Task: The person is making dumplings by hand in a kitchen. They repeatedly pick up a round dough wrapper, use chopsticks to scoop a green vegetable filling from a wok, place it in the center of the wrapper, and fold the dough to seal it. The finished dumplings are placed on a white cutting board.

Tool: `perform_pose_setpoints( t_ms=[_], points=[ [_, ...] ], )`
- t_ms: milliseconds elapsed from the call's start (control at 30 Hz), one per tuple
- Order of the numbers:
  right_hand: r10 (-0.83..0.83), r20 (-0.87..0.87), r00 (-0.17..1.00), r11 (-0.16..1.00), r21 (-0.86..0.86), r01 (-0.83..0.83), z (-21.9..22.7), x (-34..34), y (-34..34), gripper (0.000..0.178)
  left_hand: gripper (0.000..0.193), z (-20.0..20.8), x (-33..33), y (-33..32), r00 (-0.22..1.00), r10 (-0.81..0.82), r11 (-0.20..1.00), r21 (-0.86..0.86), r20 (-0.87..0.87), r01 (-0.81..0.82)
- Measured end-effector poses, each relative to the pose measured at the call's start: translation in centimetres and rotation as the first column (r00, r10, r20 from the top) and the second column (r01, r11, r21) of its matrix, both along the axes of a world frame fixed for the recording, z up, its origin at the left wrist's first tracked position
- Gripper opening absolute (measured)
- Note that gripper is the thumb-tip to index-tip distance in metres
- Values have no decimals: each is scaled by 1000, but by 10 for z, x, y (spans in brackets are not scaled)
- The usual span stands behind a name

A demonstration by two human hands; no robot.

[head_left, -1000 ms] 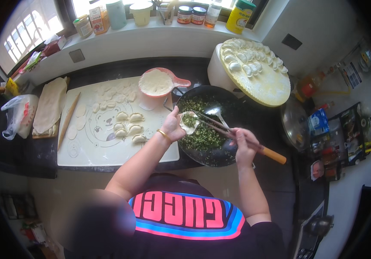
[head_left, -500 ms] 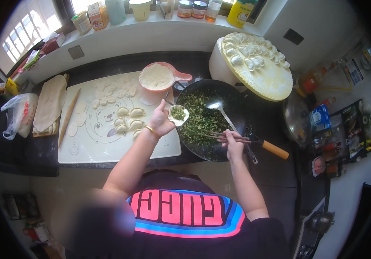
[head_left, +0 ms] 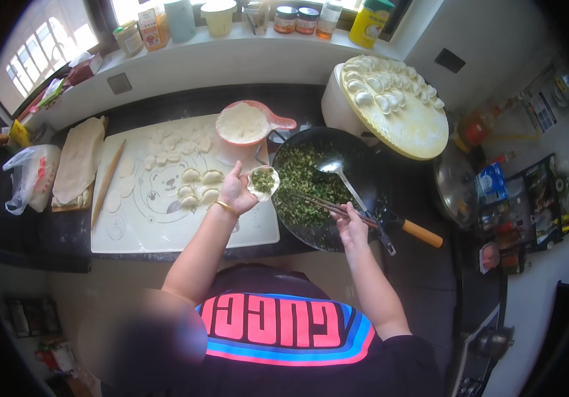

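Observation:
My left hand (head_left: 237,192) holds a round dumpling wrapper (head_left: 268,192), its fingers closed on the edge. Green chopped filling (head_left: 262,180) lies on the wrapper's middle. A pair of brown chopsticks (head_left: 327,204) is gripped in my right hand (head_left: 352,229), tips just over the filling in the black wok (head_left: 327,243). A metal spoon (head_left: 349,185) rests in that wok, its handle over the near rim. Left of my left hand, several folded dumplings (head_left: 198,188) sit on a white mat (head_left: 245,239), along with flat dough rounds (head_left: 172,142).
A red-rimmed scoop of flour (head_left: 243,124) stands beyond the wok's left side. At the far right, a round yellow tray (head_left: 423,132) of dumplings rests on a white tub (head_left: 335,106). On the left are a rolling pin (head_left: 107,185), a dough sheet (head_left: 78,159) and a plastic bag (head_left: 32,178).
My left hand has drawn slightly left and nearer with the wrapper. The chopsticks' tips have swung left toward it, and my right hand has turned a little.

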State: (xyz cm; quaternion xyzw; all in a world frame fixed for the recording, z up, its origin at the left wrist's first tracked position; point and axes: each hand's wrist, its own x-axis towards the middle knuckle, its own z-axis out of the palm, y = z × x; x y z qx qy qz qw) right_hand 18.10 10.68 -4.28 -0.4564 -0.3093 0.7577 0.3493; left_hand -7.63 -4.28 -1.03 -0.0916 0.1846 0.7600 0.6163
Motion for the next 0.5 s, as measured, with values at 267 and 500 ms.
perform_pose_setpoints(
  t_ms=[267, 500],
  points=[
    [84, -114, 990, 915, 403, -31, 64, 0, -9, 18, 65, 25, 25, 13, 992, -121, 993, -2, -20, 121],
    [220, 306, 926, 24, 948, -319, 123, 0, -39, 12, 64, 15, 27, 27, 984, -168, 985, 20, -50, 170]
  ],
)
